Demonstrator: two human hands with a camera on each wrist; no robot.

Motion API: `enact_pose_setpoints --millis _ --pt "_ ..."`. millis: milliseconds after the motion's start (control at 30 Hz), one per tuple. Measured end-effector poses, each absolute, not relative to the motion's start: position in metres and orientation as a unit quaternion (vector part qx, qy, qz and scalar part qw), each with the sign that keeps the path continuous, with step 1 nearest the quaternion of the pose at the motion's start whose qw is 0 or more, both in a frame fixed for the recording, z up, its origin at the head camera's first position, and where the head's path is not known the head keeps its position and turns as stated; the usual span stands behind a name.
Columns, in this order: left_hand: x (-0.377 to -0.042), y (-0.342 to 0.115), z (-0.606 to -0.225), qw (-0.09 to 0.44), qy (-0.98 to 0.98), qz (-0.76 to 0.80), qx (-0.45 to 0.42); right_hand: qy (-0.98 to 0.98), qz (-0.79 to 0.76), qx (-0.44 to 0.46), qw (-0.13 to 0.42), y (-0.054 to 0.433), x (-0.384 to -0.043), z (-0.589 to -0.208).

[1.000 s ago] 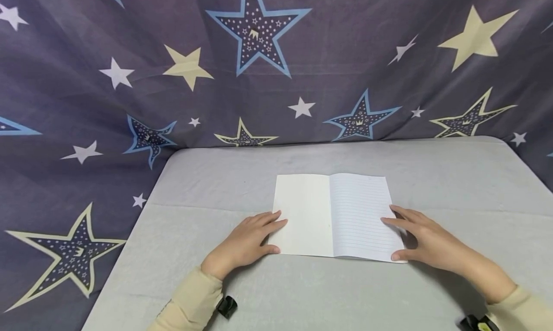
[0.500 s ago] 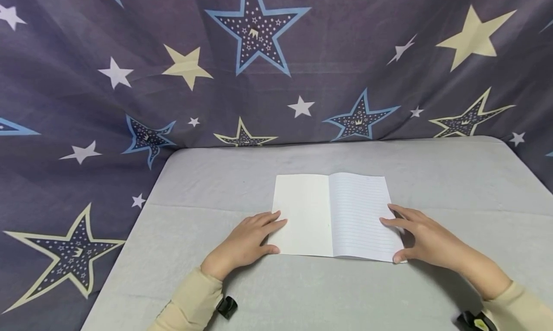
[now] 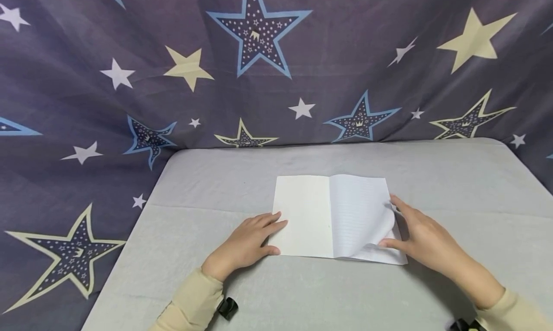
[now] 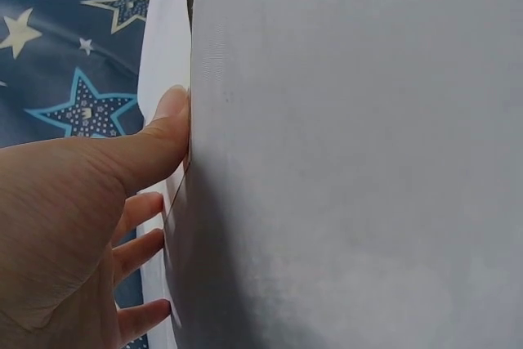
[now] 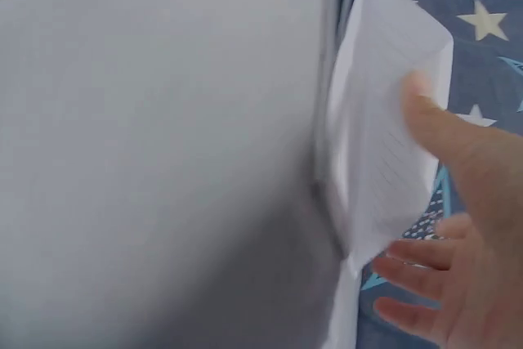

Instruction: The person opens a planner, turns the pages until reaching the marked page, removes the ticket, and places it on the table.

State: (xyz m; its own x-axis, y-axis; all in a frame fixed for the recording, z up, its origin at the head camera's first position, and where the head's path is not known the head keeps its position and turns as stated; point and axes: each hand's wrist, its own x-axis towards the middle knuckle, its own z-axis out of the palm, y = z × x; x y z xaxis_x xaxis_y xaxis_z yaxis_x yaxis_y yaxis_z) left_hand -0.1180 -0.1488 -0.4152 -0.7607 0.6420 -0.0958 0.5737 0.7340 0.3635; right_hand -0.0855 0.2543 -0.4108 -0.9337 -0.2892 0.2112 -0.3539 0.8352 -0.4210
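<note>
On the grey cloth lies an open notebook point(image 3: 304, 216), its left side blank and its right side ruled. My left hand point(image 3: 245, 240) rests on the left edge, fingertips on the blank side and thumb by the lower corner. The left wrist view shows that thumb point(image 4: 167, 120) along the notebook's edge. At the right edge, my right hand point(image 3: 432, 240) touches a ruled page point(image 3: 356, 206) whose lower outer corner curls up. Thumb and forefinger stand apart in the head view. In the right wrist view the thumb is blurred against the raised page point(image 5: 392, 120), the other fingers loosely spread.
Grey cloth point(image 3: 216, 182) covers the table around the notebook. A dark curtain with stars point(image 3: 259, 96) hangs behind the table and along its left side. A small black device point(image 3: 227, 308) sits at the left wrist, with another point(image 3: 464, 325) at the right.
The right hand's thumb has moved up and inward from the lower right corner. The ruled page's corner, flat before, now curls up and left. The left hand has stayed put.
</note>
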Motion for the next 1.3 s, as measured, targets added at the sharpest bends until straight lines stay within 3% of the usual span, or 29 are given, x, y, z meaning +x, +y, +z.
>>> enact_pose_setpoints --millis 267,633,967,1300 --pt "-0.117 -0.151 -0.418 0.113 0.926 0.156 0.324 -0.928 0.32 0.166 0.094 0.216 -0.079 -0.391" --pt "-0.119 -0.153 -0.418 0.108 0.923 0.167 0.33 -0.917 0.273 0.284 0.061 0.164 -0.079 -0.402" --pt "-0.124 -0.174 -0.406 0.119 0.94 0.176 0.267 -0.906 0.209 0.369 0.0 0.16 -0.073 -0.41" --pt "-0.125 -0.161 -0.401 0.077 0.938 0.192 0.279 -0.899 0.2 0.391 0.002 0.164 -0.072 -0.413"
